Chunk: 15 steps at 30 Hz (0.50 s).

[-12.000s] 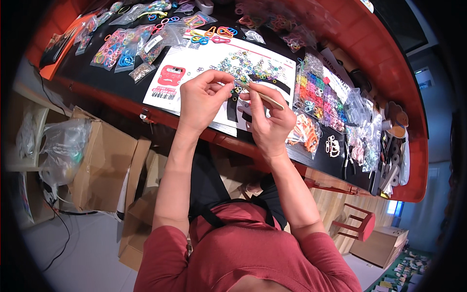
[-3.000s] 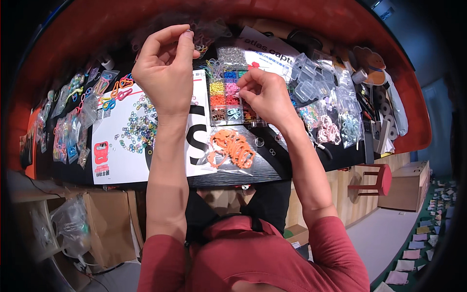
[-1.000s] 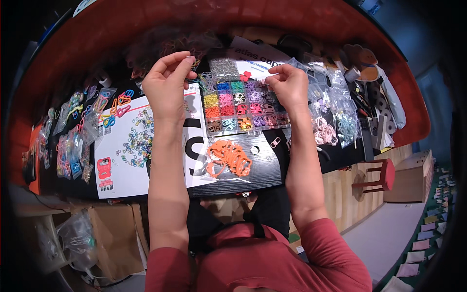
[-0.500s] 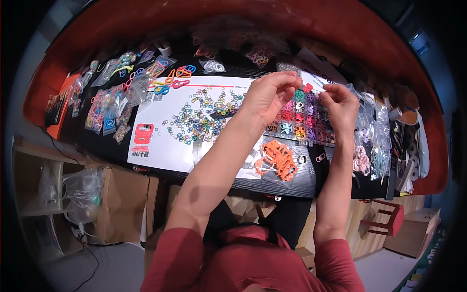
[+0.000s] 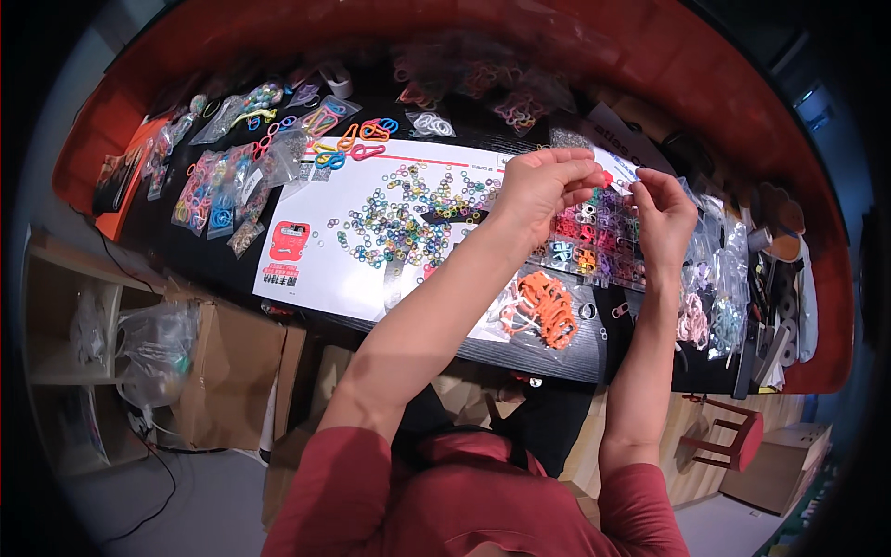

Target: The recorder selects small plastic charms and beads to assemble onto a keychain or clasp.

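Above the compartment box my left hand [image 5: 554,190] is closed in a pinch. A small red piece [image 5: 607,177], perhaps flower-shaped, shows at its fingertips. Facing it, my right hand [image 5: 665,218] pinches thumb and forefinger close to the red piece; what lies between them is too small to make out. Beneath both hands stands the clear compartment box [image 5: 608,249], its cells filled with small coloured pieces. Many small coloured rings [image 5: 399,218] lie loose on a white sheet [image 5: 348,283] to the left.
Nearer me, a clear bag holds orange clasps [image 5: 549,311]. Larger coloured clips [image 5: 367,150] and bagged rings [image 5: 220,200] lie at the far left. At the right are bags of pale pieces [image 5: 729,306] and tape rolls [image 5: 788,311]. A red rim [image 5: 325,42] encloses the table's back.
My hands have come closer together, with the red piece now between their fingertips. The whole view has shifted slightly, with the table appearing a little lower and turned.
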Motion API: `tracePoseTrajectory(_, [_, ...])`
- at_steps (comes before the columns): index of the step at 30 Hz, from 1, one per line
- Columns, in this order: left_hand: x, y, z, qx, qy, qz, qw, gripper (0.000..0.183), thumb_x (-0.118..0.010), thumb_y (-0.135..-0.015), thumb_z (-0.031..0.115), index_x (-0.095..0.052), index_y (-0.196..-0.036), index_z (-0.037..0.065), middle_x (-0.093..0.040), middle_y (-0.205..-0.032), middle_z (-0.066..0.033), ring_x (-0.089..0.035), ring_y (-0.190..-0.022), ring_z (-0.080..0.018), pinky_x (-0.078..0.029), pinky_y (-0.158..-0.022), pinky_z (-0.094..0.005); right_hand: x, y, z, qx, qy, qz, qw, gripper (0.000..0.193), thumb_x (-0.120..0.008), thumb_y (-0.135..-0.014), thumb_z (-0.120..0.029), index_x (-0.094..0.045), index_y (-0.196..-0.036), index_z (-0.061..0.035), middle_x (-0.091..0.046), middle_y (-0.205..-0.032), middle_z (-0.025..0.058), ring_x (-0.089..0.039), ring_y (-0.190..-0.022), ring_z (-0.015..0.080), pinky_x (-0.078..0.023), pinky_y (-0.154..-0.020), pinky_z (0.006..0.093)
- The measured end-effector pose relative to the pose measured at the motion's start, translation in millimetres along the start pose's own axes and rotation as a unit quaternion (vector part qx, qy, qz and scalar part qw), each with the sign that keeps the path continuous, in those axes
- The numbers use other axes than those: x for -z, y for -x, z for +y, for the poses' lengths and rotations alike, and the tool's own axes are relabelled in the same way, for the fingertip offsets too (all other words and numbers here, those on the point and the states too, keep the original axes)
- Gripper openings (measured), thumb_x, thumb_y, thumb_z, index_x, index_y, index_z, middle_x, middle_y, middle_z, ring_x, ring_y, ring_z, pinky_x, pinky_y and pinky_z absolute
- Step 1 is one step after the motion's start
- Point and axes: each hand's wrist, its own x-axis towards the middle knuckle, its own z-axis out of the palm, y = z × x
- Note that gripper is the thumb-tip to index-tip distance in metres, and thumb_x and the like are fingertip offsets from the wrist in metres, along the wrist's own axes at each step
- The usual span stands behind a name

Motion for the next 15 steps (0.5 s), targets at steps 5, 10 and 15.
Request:
tracePoseTrajectory(5, [-4, 4, -8, 0.010, -0.065, -0.020, 0.998, 0.030, -0.066, -0.087, 0.002, -0.059, -0.115, -0.006, -0.071, -0.098, -0.0149, -0.071, -0.085, -0.0155, -0.057, -0.072, -0.0205, -1, 4, -14, -0.060, -0.136, -0.052, 0.988, 0.015, -0.063, -0.089, 0.001, -0.067, -0.103, 0.0047, -0.069, -0.093, 0.0081, -0.066, -0.077, 0.0117, -0.054, -0.069, 0.0229])
tracePoseTrajectory(10, [-5, 2, -14, 0.001, -0.048, -0.027, 0.999, 0.027, -0.066, -0.087, 0.001, -0.060, -0.113, -0.006, -0.070, -0.098, -0.0157, -0.071, -0.087, -0.0167, -0.058, -0.071, -0.0215, -2, 7, -21, -0.079, -0.196, -0.116, 0.971, 0.017, -0.066, -0.088, -0.003, -0.068, -0.104, 0.0034, -0.069, -0.095, 0.0071, -0.065, -0.082, 0.0110, -0.053, -0.074, 0.0238])
tracePoseTrajectory(15, [-5, 4, -12, 0.002, -0.048, -0.016, 0.999, 0.018, -0.067, -0.088, 0.002, -0.061, -0.104, -0.003, -0.070, -0.094, -0.0142, -0.071, -0.087, -0.0169, -0.058, -0.068, -0.0203, -5, 6, -14, -0.067, -0.213, -0.132, 0.966, 0.015, -0.067, -0.088, -0.005, -0.067, -0.101, 0.0017, -0.068, -0.092, 0.0050, -0.063, -0.080, 0.0098, -0.052, -0.070, 0.0234])
